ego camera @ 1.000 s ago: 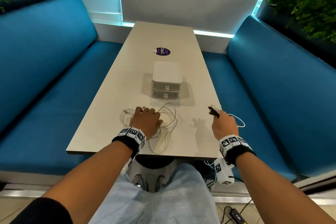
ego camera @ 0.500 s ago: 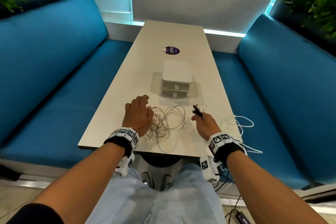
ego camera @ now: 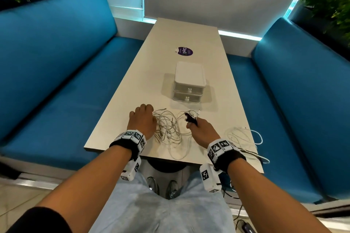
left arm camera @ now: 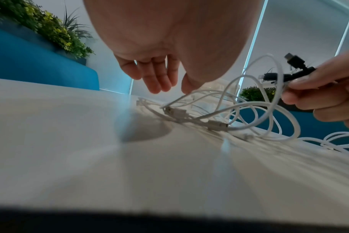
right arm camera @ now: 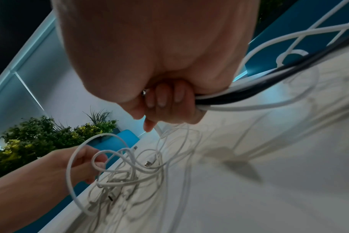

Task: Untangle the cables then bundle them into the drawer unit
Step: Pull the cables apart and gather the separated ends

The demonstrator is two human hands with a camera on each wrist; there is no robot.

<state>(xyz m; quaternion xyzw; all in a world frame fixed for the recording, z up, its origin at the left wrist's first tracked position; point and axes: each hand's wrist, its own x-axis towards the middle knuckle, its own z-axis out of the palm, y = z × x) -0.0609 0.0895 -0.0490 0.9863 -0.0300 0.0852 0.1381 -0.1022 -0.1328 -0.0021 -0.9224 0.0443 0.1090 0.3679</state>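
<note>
A tangle of white cables (ego camera: 170, 130) (left arm camera: 219, 123) (right arm camera: 130, 173) lies on the table's near end, between my hands. My right hand (ego camera: 197, 128) (right arm camera: 169, 100) (left arm camera: 319, 94) grips a bunch of cable ends (ego camera: 191, 116), black and white, with the plugs sticking out past the fingers; the black plug (left arm camera: 295, 60) points up. Those cables trail back over the table's right side. My left hand (ego camera: 145, 117) (left arm camera: 159, 78) hovers at the tangle's left edge with fingers hanging loose and holding nothing. The white two-drawer unit (ego camera: 189, 75) stands just beyond the tangle, both drawers closed.
The narrow table (ego camera: 132, 91) has blue benches on the left (ego camera: 56, 81) and on the right (ego camera: 303, 100). White cable loops (ego camera: 244, 136) lie at the table's near right edge and hang over it. A purple sticker (ego camera: 184, 51) lies behind the drawer unit.
My right hand has carried the cable ends leftward from the table's right edge to the tangle. My left hand has come off the top of the tangle to its left side.
</note>
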